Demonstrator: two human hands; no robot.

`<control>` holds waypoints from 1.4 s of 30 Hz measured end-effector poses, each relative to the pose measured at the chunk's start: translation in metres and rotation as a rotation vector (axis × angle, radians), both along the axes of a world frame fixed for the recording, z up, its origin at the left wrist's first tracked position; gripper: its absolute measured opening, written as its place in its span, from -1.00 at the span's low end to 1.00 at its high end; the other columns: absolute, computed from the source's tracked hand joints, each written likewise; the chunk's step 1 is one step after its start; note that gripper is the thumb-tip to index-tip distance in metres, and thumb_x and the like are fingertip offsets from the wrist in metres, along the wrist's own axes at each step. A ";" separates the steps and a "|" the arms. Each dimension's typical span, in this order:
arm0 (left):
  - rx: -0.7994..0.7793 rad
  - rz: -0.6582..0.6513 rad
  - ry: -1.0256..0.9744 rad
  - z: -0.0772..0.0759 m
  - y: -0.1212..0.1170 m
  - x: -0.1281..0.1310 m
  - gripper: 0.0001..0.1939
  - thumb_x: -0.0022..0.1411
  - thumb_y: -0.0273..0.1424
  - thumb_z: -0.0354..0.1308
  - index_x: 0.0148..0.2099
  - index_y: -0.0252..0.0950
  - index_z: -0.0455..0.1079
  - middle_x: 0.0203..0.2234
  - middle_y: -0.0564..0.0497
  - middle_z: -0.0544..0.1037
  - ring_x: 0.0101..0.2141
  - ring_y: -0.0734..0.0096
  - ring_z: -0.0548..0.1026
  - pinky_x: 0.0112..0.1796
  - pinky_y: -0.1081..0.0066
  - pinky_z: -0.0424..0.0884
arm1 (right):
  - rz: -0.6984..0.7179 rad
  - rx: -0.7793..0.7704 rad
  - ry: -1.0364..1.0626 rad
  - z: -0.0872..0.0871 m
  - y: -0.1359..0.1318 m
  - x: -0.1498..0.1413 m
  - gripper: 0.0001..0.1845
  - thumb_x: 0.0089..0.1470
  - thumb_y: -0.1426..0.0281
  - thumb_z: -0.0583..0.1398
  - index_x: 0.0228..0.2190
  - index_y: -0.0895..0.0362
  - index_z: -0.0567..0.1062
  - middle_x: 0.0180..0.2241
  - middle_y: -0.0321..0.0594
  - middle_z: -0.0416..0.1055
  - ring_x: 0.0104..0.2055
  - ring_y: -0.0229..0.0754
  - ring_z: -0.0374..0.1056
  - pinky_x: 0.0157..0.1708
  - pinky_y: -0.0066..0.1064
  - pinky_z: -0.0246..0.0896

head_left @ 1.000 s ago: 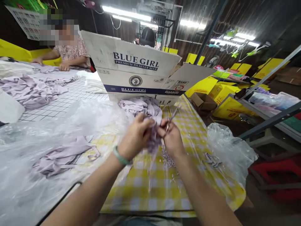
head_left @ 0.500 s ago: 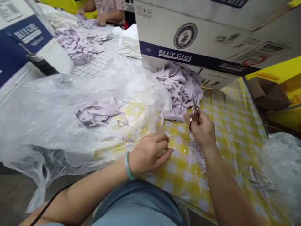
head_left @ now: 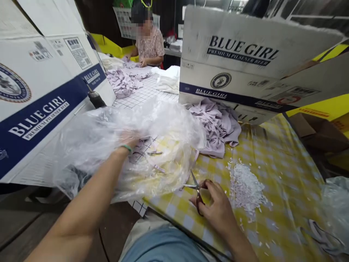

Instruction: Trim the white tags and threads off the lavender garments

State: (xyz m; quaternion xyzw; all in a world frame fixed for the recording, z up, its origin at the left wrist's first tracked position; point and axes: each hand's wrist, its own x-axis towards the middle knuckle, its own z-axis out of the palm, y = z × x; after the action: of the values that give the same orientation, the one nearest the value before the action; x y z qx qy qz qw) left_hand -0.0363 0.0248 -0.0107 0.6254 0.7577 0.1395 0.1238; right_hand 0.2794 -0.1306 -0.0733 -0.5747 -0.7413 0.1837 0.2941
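Observation:
My right hand has its fingers through the handles of a pair of scissors, whose blades stand apart above the yellow checked tablecloth. Reaching forward, my left hand is among the folds of a clear plastic bag, at a lilac cloth piece that shows only in part. Its fingers are hidden by plastic and blur, so their grip does not show. A heap of lilac cloth pieces lies beyond the scissors. Small pale clippings are piled right of my right hand.
White cartons stand at the left and at the back right. Across the table a person handles lilac cloth, near a white cloth stack. Another clear bag sits at the right edge.
My left hand has gone forward and left into the plastic bag, over the lilac piece there. The scissors have moved away from the lilac heap, nearer to me. The view has tilted up.

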 end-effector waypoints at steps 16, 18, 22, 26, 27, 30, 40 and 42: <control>0.146 -0.828 -0.356 -0.026 -0.127 0.127 -0.77 0.21 -0.46 0.12 -0.05 -0.26 0.37 -0.13 -0.12 0.44 -0.14 0.25 0.45 -0.12 0.28 0.42 | -0.319 -0.105 -0.316 -0.019 -0.035 0.051 -0.69 0.12 0.18 0.07 -0.18 0.04 0.45 -0.16 -0.07 0.55 -0.19 0.05 0.50 -0.27 -0.19 0.35; 0.228 -0.728 -0.248 -0.019 -0.128 0.121 -0.87 0.29 -0.42 0.04 -0.19 -0.30 0.40 -0.22 -0.13 0.45 -0.21 0.23 0.43 -0.13 0.23 0.39 | -0.320 -0.090 -0.320 -0.016 -0.042 0.051 -0.69 0.13 0.22 0.07 -0.16 0.06 0.45 -0.17 -0.07 0.55 -0.20 0.03 0.49 -0.27 -0.21 0.34; 0.361 -0.810 -0.144 -0.030 -0.144 0.148 -0.84 0.32 -0.41 -0.01 -0.18 -0.33 0.38 -0.14 -0.19 0.43 -0.15 0.16 0.38 -0.10 0.15 0.36 | -0.394 -0.079 -0.281 -0.008 -0.074 0.058 -0.67 0.14 0.24 0.08 -0.13 0.13 0.46 -0.18 -0.02 0.54 -0.22 0.00 0.48 -0.26 -0.24 0.31; 0.345 -1.059 -0.156 -0.050 -0.167 0.187 -0.84 0.30 -0.45 0.02 -0.10 -0.32 0.36 -0.01 -0.22 0.41 -0.01 0.07 0.33 -0.01 0.07 0.34 | -0.594 -0.148 -0.154 0.007 -0.109 0.096 -0.61 0.08 0.14 0.15 -0.15 0.13 0.50 -0.35 -0.13 0.55 -0.54 -0.15 0.37 -0.48 -0.33 0.25; 0.344 -1.089 -0.159 -0.054 -0.169 0.192 -0.83 0.30 -0.46 0.02 -0.09 -0.32 0.35 0.01 -0.23 0.40 0.01 0.05 0.33 0.00 0.05 0.33 | -0.671 -0.148 -0.141 0.011 -0.115 0.111 -0.58 0.05 0.11 0.17 -0.16 0.13 0.51 -0.39 -0.15 0.55 -0.57 -0.16 0.34 -0.50 -0.34 0.23; 0.310 -1.179 -0.173 -0.058 -0.171 0.199 -0.82 0.30 -0.49 0.01 -0.07 -0.32 0.35 -0.01 -0.22 0.42 0.00 0.08 0.36 -0.03 0.07 0.36 | -0.903 -0.128 -0.221 0.017 -0.122 0.165 -0.58 0.00 0.15 0.20 -0.16 0.16 0.51 -0.31 -0.08 0.55 -0.40 -0.07 0.43 -0.37 -0.28 0.26; 0.422 -1.016 -0.136 -0.049 -0.167 0.180 -0.88 0.30 -0.46 0.02 -0.16 -0.33 0.36 -0.11 -0.19 0.44 -0.12 0.18 0.38 -0.08 0.20 0.37 | -0.812 0.010 0.296 -0.022 -0.104 0.172 -0.50 -0.17 0.08 0.31 -0.26 0.14 0.41 -0.38 -0.19 0.46 -0.56 -0.27 0.25 -0.51 -0.38 0.24; 0.542 -0.804 -0.127 -0.045 -0.150 0.168 -0.90 0.30 -0.44 0.02 -0.23 -0.32 0.35 -0.19 -0.18 0.44 -0.17 0.19 0.38 -0.13 0.22 0.36 | -0.690 -0.035 0.523 -0.023 -0.101 0.143 -0.52 -0.21 0.06 0.34 -0.34 0.10 0.36 -0.44 -0.30 0.38 -0.59 -0.33 0.22 -0.56 -0.45 0.22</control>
State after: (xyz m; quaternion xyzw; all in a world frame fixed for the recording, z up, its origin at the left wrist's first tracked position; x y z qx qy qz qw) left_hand 0.1314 -0.1250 -0.0557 0.8683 0.3836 0.3110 0.0466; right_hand 0.4223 -0.2317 -0.0958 -0.7277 -0.4031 0.2268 0.5065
